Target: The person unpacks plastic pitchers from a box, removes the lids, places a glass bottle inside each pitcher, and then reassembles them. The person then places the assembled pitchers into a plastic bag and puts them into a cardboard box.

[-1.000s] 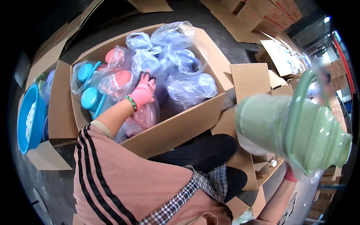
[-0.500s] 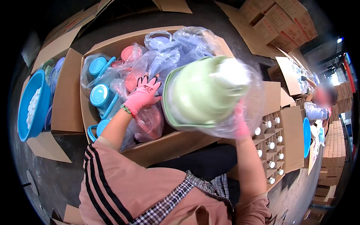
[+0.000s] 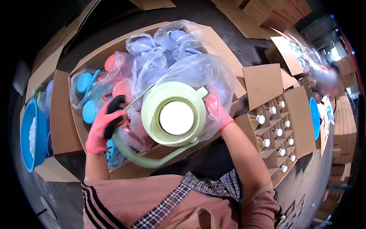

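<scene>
A light green thermos flask, its white stopper showing in the open neck, is held over the large carton with its top toward me. A clear plastic bag surrounds its far and right sides. My right hand, in a pink glove, grips the flask's right side through the bag. On the left, my left hand, in a pink glove with black fingertips, has its fingers curled at the flask's green carrying handle, which swings out blurred on the near side.
The large carton holds bagged flasks in blue, pink and purple. At left, a blue basin of white pieces sits by another carton. At right, a divided carton holds white-capped bottles. A blurred person is further right.
The green flask has turned from lying sideways to showing its open top and moved left. My left hand has gone from the bagged flasks to the handle.
</scene>
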The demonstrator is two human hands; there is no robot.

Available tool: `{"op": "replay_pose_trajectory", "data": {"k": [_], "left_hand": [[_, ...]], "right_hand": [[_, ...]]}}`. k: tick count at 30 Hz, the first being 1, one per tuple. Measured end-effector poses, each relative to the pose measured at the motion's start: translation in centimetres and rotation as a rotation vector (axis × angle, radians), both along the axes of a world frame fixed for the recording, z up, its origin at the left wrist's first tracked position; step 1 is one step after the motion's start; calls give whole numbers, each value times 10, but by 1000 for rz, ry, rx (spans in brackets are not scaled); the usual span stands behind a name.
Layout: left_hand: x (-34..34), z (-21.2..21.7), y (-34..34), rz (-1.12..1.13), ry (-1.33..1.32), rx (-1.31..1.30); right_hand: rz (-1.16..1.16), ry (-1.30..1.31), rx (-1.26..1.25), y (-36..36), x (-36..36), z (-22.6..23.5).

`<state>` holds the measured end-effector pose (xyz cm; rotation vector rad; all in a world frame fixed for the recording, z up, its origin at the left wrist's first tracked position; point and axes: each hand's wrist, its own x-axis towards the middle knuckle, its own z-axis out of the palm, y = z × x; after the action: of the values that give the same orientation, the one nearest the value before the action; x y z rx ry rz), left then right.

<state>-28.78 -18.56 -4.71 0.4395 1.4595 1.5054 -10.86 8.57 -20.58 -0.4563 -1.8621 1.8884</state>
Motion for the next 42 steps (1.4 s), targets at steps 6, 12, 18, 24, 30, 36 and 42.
{"op": "replay_pose_trajectory", "data": {"k": [6,12,18,24,30,36,42], "left_hand": [[13,35,-35,117,-268,691],[22,37,-19,363,273,568],[-9,52,-5,431,1457,175],[-65,79,-34,675,1238,-224],[-75,52,-43,759,1538,-206],[-53,59,-41,695,1566,-184],[-40,71,-40,550,2014,-475]], "right_hand": [[52,-45,40,-42,-23,112],[-78,-141,269,-9,-14,58],[-223,-333,-86,24,26,20],[159,-243,-1130,56,18,7],[800,-859,883,11,-52,-175],[893,-1369,553,8,-45,-56],[298,-1000,668,-1,-20,-9]]}}
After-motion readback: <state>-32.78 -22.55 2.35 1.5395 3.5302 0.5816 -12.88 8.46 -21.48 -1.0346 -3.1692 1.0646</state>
